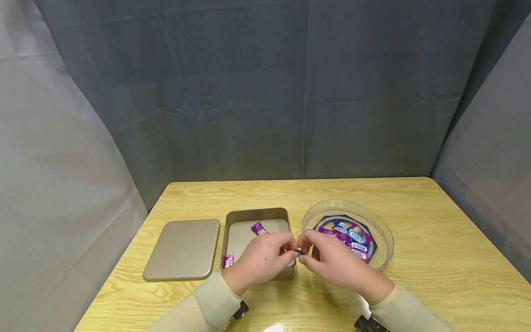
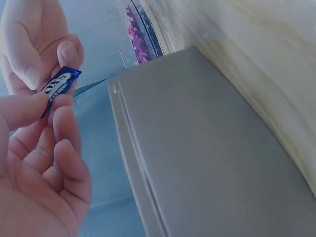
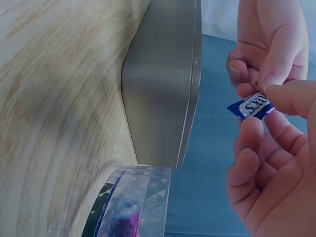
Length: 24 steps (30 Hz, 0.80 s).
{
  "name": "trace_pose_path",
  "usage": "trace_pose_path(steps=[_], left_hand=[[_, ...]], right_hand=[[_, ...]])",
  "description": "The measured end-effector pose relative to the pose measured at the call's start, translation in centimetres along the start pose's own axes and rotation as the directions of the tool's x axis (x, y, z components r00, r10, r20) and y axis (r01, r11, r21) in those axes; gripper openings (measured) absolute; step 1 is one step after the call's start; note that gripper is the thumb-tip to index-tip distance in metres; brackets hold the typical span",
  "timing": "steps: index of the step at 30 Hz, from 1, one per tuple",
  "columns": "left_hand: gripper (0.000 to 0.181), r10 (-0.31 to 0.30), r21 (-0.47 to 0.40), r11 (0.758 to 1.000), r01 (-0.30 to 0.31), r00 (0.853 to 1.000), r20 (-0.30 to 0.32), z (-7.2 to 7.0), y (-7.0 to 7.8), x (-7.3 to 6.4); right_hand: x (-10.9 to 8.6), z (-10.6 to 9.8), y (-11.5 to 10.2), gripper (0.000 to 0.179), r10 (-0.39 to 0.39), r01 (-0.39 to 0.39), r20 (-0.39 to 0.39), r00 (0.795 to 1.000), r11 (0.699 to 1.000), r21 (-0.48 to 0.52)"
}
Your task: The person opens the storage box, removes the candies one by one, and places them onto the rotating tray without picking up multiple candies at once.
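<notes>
Between my two hands is a small blue wrapped candy (image 2: 61,85) with white lettering, held up near the right side of a metal tin (image 1: 242,237). My left hand (image 1: 261,258) pinches one end with thumb and fingers, partly over the tin. The right hand (image 1: 338,263) pinches the other end, in front of a clear round bowl (image 1: 387,240). Inside the tin lie a purple wrapped candy (image 1: 259,228) toward the back and a pink one (image 1: 229,261) in the near left corner. Several purple, blue and pink candies (image 1: 356,236) lie in the bowl.
A flat metal lid (image 1: 184,249) rests on the wooden table (image 1: 439,258) to the left of the tin. Dark grey cloth (image 1: 249,92) hangs behind the table, with paler cloth on both sides.
</notes>
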<state>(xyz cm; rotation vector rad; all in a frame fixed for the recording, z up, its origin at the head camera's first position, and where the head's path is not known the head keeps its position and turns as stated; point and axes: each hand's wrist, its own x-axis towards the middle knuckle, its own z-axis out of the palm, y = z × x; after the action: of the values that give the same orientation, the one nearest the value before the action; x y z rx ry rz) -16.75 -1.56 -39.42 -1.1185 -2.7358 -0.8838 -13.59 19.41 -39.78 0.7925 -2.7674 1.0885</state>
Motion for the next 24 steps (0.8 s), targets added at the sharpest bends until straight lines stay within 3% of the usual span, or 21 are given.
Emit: trace_pose_path(steps=[10, 20, 24], left_hand=[[0.005, -0.015, -0.038, 0.999, 0.017, 0.999, 0.047, 0.4, 0.3, 0.0], [0.019, -0.028, -0.038, 0.999, 0.031, 0.996, 0.08, 0.5, -0.3, 0.0], [0.021, -0.048, -0.04, 0.998, 0.051, 0.996, 0.077, 0.5, -0.8, 0.0]], right_hand=[[-0.1, -0.1, 0.4, 0.018, 0.006, -0.006, -0.003, 1.0, 1.0, -0.016], [0.1, -0.7, 2.3, 0.01, 0.114, -0.115, 0.017, 0.993, 0.991, 0.065], [0.4, -1.4, 4.0, 0.009, 0.146, -0.146, -0.01, 0.989, 0.988, 0.05]])
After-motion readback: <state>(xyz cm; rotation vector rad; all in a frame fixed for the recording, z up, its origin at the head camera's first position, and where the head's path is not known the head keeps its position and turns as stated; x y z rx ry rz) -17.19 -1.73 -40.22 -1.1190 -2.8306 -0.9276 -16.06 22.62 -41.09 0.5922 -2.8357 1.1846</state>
